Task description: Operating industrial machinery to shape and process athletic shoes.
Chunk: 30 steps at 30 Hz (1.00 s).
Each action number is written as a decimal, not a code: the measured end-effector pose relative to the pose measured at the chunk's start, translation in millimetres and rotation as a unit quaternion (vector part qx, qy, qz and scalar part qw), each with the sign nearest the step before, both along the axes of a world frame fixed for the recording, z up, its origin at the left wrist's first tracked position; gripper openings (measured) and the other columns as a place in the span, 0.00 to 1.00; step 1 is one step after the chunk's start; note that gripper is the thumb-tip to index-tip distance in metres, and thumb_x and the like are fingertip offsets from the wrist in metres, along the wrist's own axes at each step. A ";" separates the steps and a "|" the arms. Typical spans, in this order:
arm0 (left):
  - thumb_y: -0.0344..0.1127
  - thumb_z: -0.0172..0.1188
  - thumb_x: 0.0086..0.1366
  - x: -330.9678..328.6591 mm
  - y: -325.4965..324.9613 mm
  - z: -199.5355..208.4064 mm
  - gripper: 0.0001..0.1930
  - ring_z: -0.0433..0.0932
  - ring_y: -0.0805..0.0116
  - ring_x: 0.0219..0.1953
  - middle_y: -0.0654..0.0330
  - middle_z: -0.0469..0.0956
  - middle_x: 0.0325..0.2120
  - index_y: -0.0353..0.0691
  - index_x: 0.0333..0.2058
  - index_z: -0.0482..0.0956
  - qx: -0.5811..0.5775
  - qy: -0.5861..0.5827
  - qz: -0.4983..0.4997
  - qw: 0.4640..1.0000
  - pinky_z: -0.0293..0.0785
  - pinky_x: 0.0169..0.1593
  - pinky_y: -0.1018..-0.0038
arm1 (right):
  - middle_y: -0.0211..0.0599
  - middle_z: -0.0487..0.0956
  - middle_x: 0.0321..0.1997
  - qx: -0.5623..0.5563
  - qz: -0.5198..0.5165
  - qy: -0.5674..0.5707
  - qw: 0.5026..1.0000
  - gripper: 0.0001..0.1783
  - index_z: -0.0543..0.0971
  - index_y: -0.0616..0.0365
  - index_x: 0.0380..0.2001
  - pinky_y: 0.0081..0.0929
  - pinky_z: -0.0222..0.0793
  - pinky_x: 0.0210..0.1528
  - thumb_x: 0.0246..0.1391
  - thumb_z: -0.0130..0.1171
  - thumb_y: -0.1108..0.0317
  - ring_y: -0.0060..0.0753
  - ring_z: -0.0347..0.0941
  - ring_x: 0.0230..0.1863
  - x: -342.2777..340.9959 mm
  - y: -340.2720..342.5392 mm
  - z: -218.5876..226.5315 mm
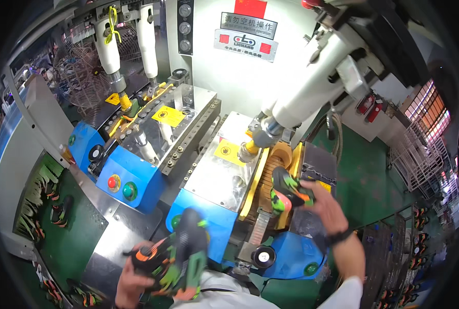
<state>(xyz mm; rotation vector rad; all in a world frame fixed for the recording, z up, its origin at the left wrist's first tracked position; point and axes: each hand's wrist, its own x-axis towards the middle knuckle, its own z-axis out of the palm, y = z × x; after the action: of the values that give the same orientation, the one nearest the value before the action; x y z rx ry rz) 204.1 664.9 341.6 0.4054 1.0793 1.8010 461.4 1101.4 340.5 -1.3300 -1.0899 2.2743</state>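
1. Right bay (252,191): yellow-sided trough; a black, green and orange shoe (282,184) at its mouth, inside or just above, cannot tell.
2. Right hand (322,205): fingers clamped on that shoe.
3. Left hand (133,282): fingers clamped on blurred footwear (188,252), one shoe or two, cannot tell; before the blue housing.
4. Rack (380,257), right: several shoes.
5. Cabinet (22,131), left: fringed opening, shoes beside it.
6. White ram (304,95): yellow-tipped, slanting over the right bay, partly blocking it.

a white shirt (234,301); to the shirt's right, a white sleeve (347,296), a black wristband (340,236), a bare right hand (329,207).
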 end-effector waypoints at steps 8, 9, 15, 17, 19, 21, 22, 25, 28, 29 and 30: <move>0.28 0.62 0.52 56.3 -174.4 -100.7 0.12 0.73 0.62 0.38 0.54 0.74 0.34 0.33 0.36 0.74 -0.297 0.077 0.355 0.883 0.70 0.45 0.67 | 0.43 0.79 0.38 0.351 -0.097 -0.233 0.902 0.16 0.76 0.70 0.39 0.33 0.73 0.41 0.47 0.62 0.72 0.36 0.77 0.38 -65.3 67.9 -102.0; 0.31 0.63 0.51 60.5 -187.0 -117.6 0.14 0.73 0.61 0.39 0.54 0.74 0.35 0.35 0.37 0.74 -0.350 0.220 0.314 0.855 0.70 0.45 0.66 | 0.43 0.79 0.38 0.303 -0.092 -0.232 0.920 0.17 0.76 0.70 0.40 0.33 0.73 0.42 0.47 0.63 0.70 0.38 0.77 0.40 -55.7 82.2 -109.9; 0.23 0.59 0.53 36.6 -138.5 -58.1 0.10 0.72 0.62 0.43 0.54 0.74 0.38 0.35 0.36 0.74 -0.372 -0.198 0.355 0.834 0.69 0.51 0.69 | 0.66 0.75 0.36 0.577 -0.071 -0.379 0.720 0.24 0.63 0.74 0.42 0.50 0.71 0.43 0.46 0.60 0.71 0.64 0.75 0.39 -108.8 28.6 -110.8; 0.29 0.59 0.53 31.0 -172.9 -100.4 0.11 0.73 0.64 0.44 0.55 0.74 0.39 0.38 0.36 0.75 -0.362 0.369 0.175 0.838 0.71 0.50 0.67 | 0.67 0.74 0.36 0.572 -0.088 -0.340 0.741 0.24 0.61 0.74 0.43 0.50 0.71 0.43 0.47 0.59 0.73 0.66 0.74 0.39 -112.9 20.2 -101.1; 0.31 0.58 0.52 1.3 -156.2 -113.8 0.12 0.74 0.62 0.43 0.56 0.74 0.36 0.39 0.38 0.74 -0.310 0.476 0.112 0.815 0.74 0.47 0.64 | 0.69 0.73 0.36 0.535 -0.059 -0.374 0.756 0.25 0.61 0.73 0.44 0.50 0.71 0.44 0.46 0.59 0.73 0.67 0.74 0.40 -118.2 18.2 -96.2; 0.30 0.56 0.54 -17.2 -96.8 -75.9 0.12 0.75 0.61 0.41 0.56 0.74 0.34 0.36 0.38 0.74 -0.398 -0.163 0.182 0.884 0.74 0.45 0.65 | 0.69 0.74 0.37 0.548 -0.074 -0.378 0.742 0.27 0.61 0.73 0.45 0.49 0.71 0.44 0.46 0.60 0.71 0.68 0.74 0.40 -112.9 26.7 -120.0; 0.31 0.55 0.55 -24.0 -88.6 -82.2 0.12 0.76 0.61 0.40 0.56 0.74 0.34 0.36 0.38 0.74 -0.392 -0.147 0.178 0.891 0.75 0.42 0.65 | 0.70 0.74 0.38 0.546 -0.082 -0.394 0.734 0.27 0.61 0.73 0.45 0.49 0.71 0.44 0.46 0.60 0.69 0.67 0.74 0.40 -106.6 32.7 -129.6; 0.19 0.52 0.40 -49.9 -94.3 -145.4 0.30 0.78 0.54 0.43 0.52 0.76 0.41 0.35 0.49 0.69 -0.172 -0.226 0.173 0.943 0.79 0.46 0.58 | 0.70 0.73 0.43 0.529 -0.053 -0.398 0.748 0.30 0.62 0.74 0.47 0.47 0.70 0.50 0.46 0.62 0.67 0.64 0.72 0.47 -90.3 27.4 -120.1; 0.18 0.49 0.43 -61.5 -122.2 -151.5 0.27 0.79 0.55 0.41 0.54 0.76 0.40 0.39 0.46 0.72 -0.198 -0.180 0.221 0.938 0.79 0.45 0.59 | 0.66 0.70 0.52 0.637 -0.036 -0.376 0.672 0.31 0.64 0.72 0.54 0.45 0.65 0.56 0.48 0.60 0.68 0.61 0.68 0.55 -118.1 -63.6 -73.4; 0.17 0.49 0.42 -64.9 -118.8 -144.9 0.30 0.79 0.55 0.41 0.54 0.77 0.40 0.40 0.49 0.71 -0.168 -0.163 0.175 0.956 0.79 0.45 0.59 | 0.63 0.69 0.54 0.698 -0.022 -0.322 0.639 0.32 0.64 0.71 0.56 0.44 0.64 0.58 0.49 0.59 0.69 0.59 0.66 0.56 -109.7 -93.9 -59.6; 0.17 0.49 0.42 -70.0 -135.1 -147.0 0.31 0.79 0.54 0.42 0.54 0.76 0.41 0.40 0.50 0.69 -0.190 -0.173 0.177 0.950 0.79 0.45 0.59 | 0.60 0.70 0.53 0.647 0.081 -0.292 0.700 0.32 0.65 0.70 0.55 0.45 0.64 0.57 0.48 0.60 0.69 0.58 0.67 0.55 -137.1 -145.7 -18.4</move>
<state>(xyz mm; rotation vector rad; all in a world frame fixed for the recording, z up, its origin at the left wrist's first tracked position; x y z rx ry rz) 134.1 529.7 194.6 -0.3456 1.2622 1.8214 324.4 955.7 322.1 -1.1835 -2.3565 0.5107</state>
